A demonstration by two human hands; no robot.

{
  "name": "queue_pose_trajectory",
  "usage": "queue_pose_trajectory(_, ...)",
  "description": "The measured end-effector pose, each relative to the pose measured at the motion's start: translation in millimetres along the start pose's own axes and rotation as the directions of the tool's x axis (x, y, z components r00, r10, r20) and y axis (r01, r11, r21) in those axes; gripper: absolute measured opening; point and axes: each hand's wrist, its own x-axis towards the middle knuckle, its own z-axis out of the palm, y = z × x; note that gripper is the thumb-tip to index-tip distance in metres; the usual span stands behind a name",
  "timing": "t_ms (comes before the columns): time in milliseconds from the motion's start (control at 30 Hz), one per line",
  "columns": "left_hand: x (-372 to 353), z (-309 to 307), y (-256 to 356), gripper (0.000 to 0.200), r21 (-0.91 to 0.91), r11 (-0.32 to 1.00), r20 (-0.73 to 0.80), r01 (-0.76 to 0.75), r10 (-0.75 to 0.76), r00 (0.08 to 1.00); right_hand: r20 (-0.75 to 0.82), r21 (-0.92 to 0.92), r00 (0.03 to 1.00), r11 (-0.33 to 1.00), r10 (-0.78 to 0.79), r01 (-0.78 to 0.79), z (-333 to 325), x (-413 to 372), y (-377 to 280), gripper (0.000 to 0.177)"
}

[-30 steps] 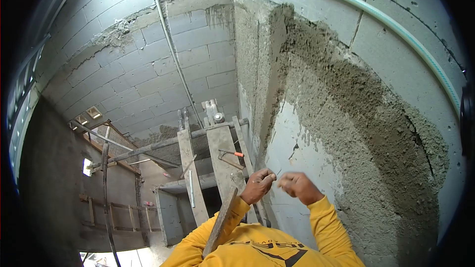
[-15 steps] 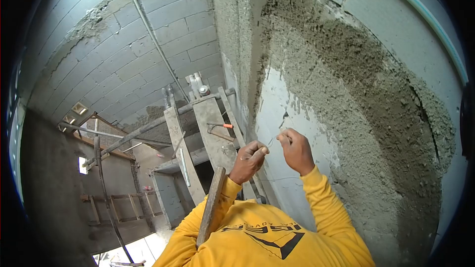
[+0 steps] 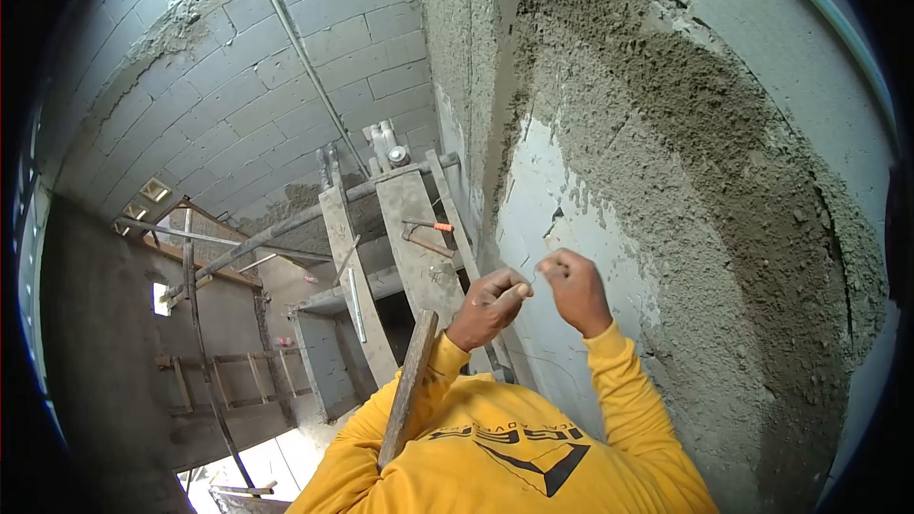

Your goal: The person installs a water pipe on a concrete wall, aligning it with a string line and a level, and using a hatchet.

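My left hand [image 3: 490, 307] is closed in a pinch, thumb against the fingers, in front of the wall. My right hand [image 3: 576, 293] is also closed, fingertips curled toward the left. Between them shows a short bit of thin string [image 3: 534, 275], too fine to make out well. The two hands are a small gap apart. A rough wooden stick [image 3: 409, 390] lies along my left forearm, against the yellow sleeve. Behind the hands the wall has a smooth pale patch [image 3: 529, 192] with a small dark chip in it.
Wet rough plaster [image 3: 685, 162] covers much of the right wall. To the left, scaffold planks [image 3: 407, 200] rest on a pole [image 3: 286, 221]; on them lie an orange-handled tool [image 3: 442, 227] and a wooden handle [image 3: 428, 245]. A hose [image 3: 828, 14] hangs at upper right.
Both hands stay close together. My left hand has shifted slightly right, and the right hand's fingers have curled and turned a little. The view has tilted slightly.
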Motion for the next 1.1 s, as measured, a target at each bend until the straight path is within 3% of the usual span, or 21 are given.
queue_pose_trajectory(100, 5, 1, -2, 0.021, 0.04, 0.999, -0.036, -0.011, 0.012, 0.999, 0.037, -0.007, 0.997, 0.997, 0.071, -0.071, 9, -3, 3, 0.018)
queue_pose_trajectory(200, 14, -12, -19, 0.02, 0.029, 0.999, -0.179, 0.015, -0.01, 0.984, 0.11, 0.158, 0.991, 0.985, -0.081, 0.063, -4, -10, -34, 0.017)
queue_pose_trajectory(233, 15, -6, -17, 0.018, 0.03, 1.0, -0.225, 0.007, 0.0, 0.974, 0.221, 0.116, 0.958, 0.98, -0.182, 0.159, 2, -17, -42, 0.016)
queue_pose_trajectory(333, 21, -2, -28, 0.018, 0.14, 0.987, -0.276, -0.073, 0.11, 0.955, 0.221, 0.093, 0.957, 0.981, -0.188, 0.171, 13, -20, -28, 0.016)
queue_pose_trajectory(367, 18, -5, -24, 0.019, 0.15, 0.988, -0.241, -0.022, 0.058, 0.969, 0.101, 0.163, 0.98, 0.974, -0.174, 0.156, 11, -19, -27, 0.015)
queue_pose_trajectory(467, 3, 0, 0, 0.021, 0.135, 0.991, -0.084, 0.018, -0.007, 0.996, -0.073, 0.055, 0.993, 0.995, 0.088, -0.084, -7, -3, -26, 0.016)
queue_pose_trajectory(500, 3, 5, 6, 0.022, 0.21, 0.977, -0.052, -0.04, 0.052, 0.997, -0.005, -0.025, 0.999, 0.999, 0.032, -0.032, -4, 0, -11, 0.016)
queue_pose_trajectory(600, 8, 0, -4, 0.022, 0.288, 0.956, -0.014, -0.055, 0.062, 0.998, 0.19, -0.072, 0.978, 0.995, 0.084, -0.071, 7, -2, 4, 0.017)
queue_pose_trajectory(633, 12, -4, -9, 0.021, 0.308, 0.949, -0.057, -0.059, 0.08, 0.995, 0.049, -0.008, 0.996, 0.997, 0.074, -0.073, 8, -1, 1, 0.017)
queue_pose_trajectory(733, 18, -10, -25, 0.02, 0.339, 0.934, -0.171, -0.11, 0.177, 0.969, 0.291, 0.175, 0.956, 0.981, 0.026, -0.08, -10, -6, -41, 0.016)
queue_pose_trajectory(767, 20, -7, -27, 0.02, 0.34, 0.927, -0.184, -0.159, 0.232, 0.955, 0.384, 0.071, 0.917, 0.993, -0.11, 0.089, -4, -10, -46, 0.017)
queue_pose_trajectory(800, 21, -8, -27, 0.02, 0.344, 0.915, -0.193, -0.209, 0.287, 0.938, 0.361, 0.101, 0.926, 0.991, -0.115, 0.084, -1, -12, -46, 0.017)
queue_pose_trajectory(867, 19, -13, -18, 0.022, 0.352, 0.923, -0.162, -0.151, 0.219, 0.962, 0.314, 0.153, 0.94, 0.984, -0.131, 0.086, 2, -11, -44, 0.016)
queue_pose_trajectory(933, 13, -18, -4, 0.023, 0.406, 0.906, -0.119, -0.116, 0.179, 0.977, 0.124, 0.104, 0.992, 0.994, -0.003, -0.01, -1, -3, -40, 0.015)
queue_pose_trajectory(1000, 7, -11, 12, 0.024, 0.33, 0.935, -0.064, -0.13, 0.16, 0.985, -0.019, 0.044, 0.994, 0.994, 0.104, -0.103, -4, 11, -41, 0.015)
queue_pose_trajectory(1033, 6, -9, 16, 0.024, 0.292, 0.947, -0.034, -0.136, 0.152, 0.988, -0.02, -0.025, 1.0, 1.0, 0.004, -0.004, 2, 15, -31, 0.017)
queue_pose_trajectory(1100, 10, -13, 8, 0.024, 0.289, 0.942, -0.017, -0.172, 0.185, 0.983, 0.228, -0.038, 0.97, 0.996, 0.088, -0.081, 6, 16, -22, 0.018)
